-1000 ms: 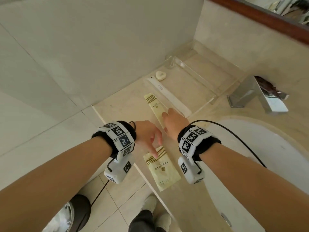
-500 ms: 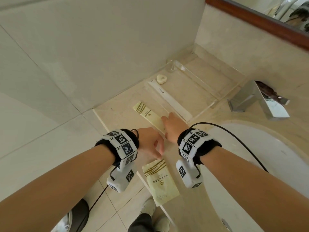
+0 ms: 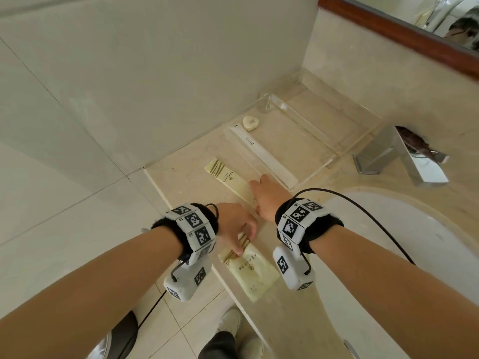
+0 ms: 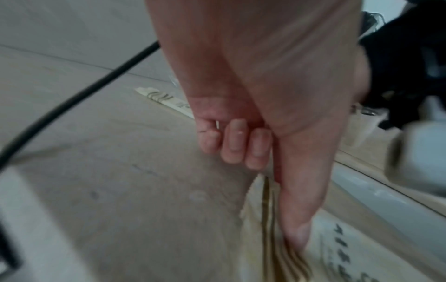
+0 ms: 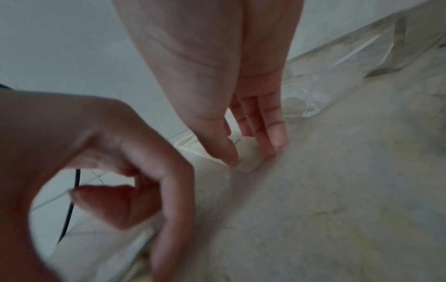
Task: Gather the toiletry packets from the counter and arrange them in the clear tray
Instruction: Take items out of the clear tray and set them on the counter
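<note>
A wide cream packet [image 3: 250, 272] with gold stripes lies at the counter's front edge. My left hand [image 3: 239, 248] presses one straight finger [image 4: 295, 234] on its striped end, the other fingers curled. A long narrow cream packet [image 3: 226, 176] lies slanted in front of the clear tray [image 3: 317, 165]. My right hand [image 3: 267, 195] pinches its near end [image 5: 246, 166] between thumb and fingertips. In the tray lie a long white packet [image 3: 261, 154] and a small white soap [image 3: 251, 123].
A chrome faucet [image 3: 400, 158] stands right of the tray, above the white sink basin [image 3: 420, 242]. The tiled wall closes the left side. The counter's front edge [image 3: 166, 195] drops to the floor, where shoes [image 3: 232, 321] show.
The narrow packet has swung so its far end points further left. The wide packet has slid toward the counter's edge under my left hand, and its striped end now looks ruffled.
</note>
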A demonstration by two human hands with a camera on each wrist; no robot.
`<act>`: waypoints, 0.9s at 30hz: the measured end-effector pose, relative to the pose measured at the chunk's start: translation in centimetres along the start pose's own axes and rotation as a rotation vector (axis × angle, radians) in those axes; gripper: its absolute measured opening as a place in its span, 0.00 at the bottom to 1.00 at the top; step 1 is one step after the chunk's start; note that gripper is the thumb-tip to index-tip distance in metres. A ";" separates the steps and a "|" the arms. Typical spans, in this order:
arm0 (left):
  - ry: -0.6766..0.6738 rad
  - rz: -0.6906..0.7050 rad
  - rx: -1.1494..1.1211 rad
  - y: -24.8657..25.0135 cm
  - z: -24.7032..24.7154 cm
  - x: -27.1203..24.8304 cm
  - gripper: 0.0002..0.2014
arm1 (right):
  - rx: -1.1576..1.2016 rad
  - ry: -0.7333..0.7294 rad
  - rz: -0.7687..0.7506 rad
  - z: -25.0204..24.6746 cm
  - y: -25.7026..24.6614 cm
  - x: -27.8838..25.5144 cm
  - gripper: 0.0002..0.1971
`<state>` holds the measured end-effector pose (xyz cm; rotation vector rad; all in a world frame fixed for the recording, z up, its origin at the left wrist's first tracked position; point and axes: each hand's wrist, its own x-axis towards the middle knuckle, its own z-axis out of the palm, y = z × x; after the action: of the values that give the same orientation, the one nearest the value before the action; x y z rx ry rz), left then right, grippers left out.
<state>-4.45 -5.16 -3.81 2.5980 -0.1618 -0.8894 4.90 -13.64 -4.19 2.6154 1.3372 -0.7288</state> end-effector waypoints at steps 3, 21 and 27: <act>0.144 -0.129 -0.022 -1.9 -1.2 -0.7 0.19 | -0.002 0.000 0.006 -0.1 0.0 -0.1 0.22; 0.311 0.009 0.332 -3.8 -0.6 -1.8 0.23 | -0.094 0.042 -0.037 -0.8 -2.0 2.7 0.46; 0.330 -0.087 0.235 -5.4 -1.8 -2.3 0.25 | 0.018 0.080 0.002 -1.9 -1.6 3.1 0.38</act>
<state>-5.28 0.95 -3.32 2.9468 -0.0642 -0.4799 5.84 -9.84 -3.80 2.6864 1.3550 -0.6448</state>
